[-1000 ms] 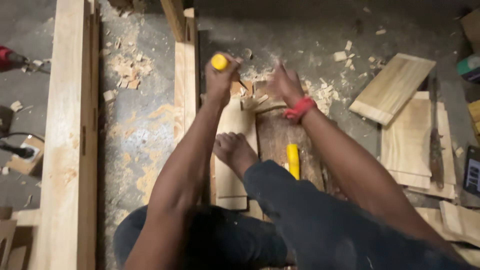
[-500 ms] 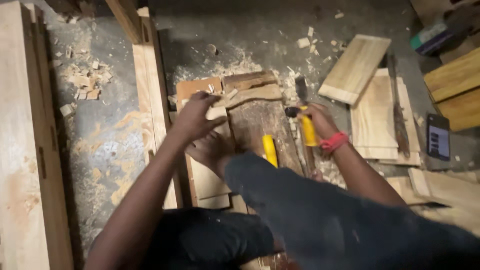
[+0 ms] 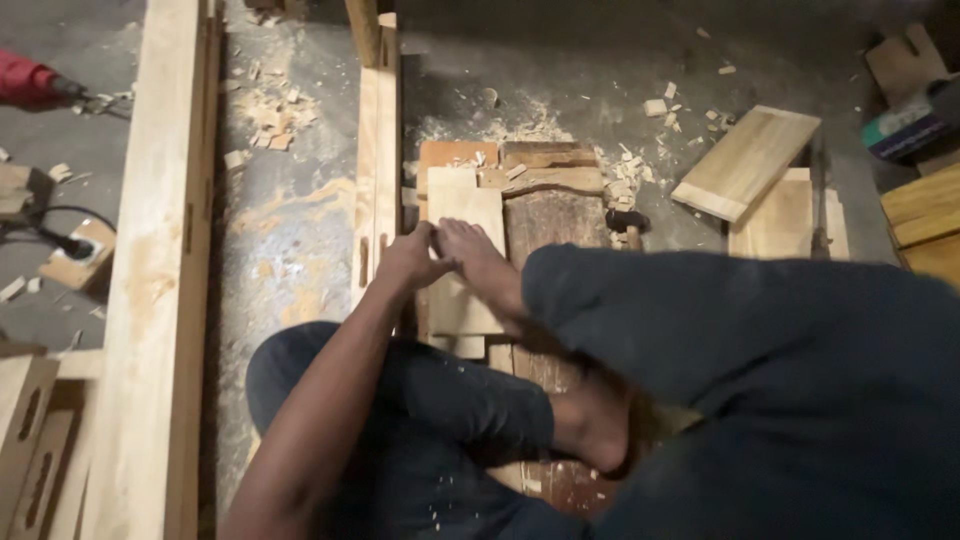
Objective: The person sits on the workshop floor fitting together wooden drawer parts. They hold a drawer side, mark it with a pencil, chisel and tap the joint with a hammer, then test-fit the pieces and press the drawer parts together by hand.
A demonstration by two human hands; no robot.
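The right hand is hidden behind the raised dark-trousered knee [image 3: 740, 340] — the red power tool [image 3: 35, 82] is cut off at the left edge.

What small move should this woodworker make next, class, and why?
Probably shift the left hand further onto the pale board to steady it. The hand sits only at the board's near left edge beside the bare foot, and the hammer lies loose among the chips. The right hand is out of sight.

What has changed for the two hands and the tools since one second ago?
The left hand let go of the yellow-handled chisel and came down to rest on the pale wooden board, beside the bare foot. The right hand, which held the hammer half a second ago, is now hidden behind the raised knee. The hammer lies on the floor. The boards stayed in place.
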